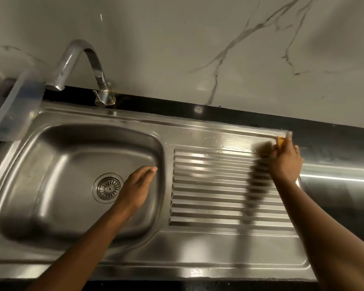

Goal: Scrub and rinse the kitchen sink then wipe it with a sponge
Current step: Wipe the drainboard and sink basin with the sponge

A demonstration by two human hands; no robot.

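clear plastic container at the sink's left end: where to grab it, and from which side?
Judging by its pose, take the clear plastic container by its near rim, fingers over the edge, thumb on the outside wall. Come from the front right with the left hand, which is open over the basin. The faucet spout hangs close to its right corner, so stay low and in front of it.

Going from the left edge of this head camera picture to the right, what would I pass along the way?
Clear plastic container → tap → drain → left hand, open over the basin → ribbed draining board → right hand pressing an orange sponge at the far right corner.
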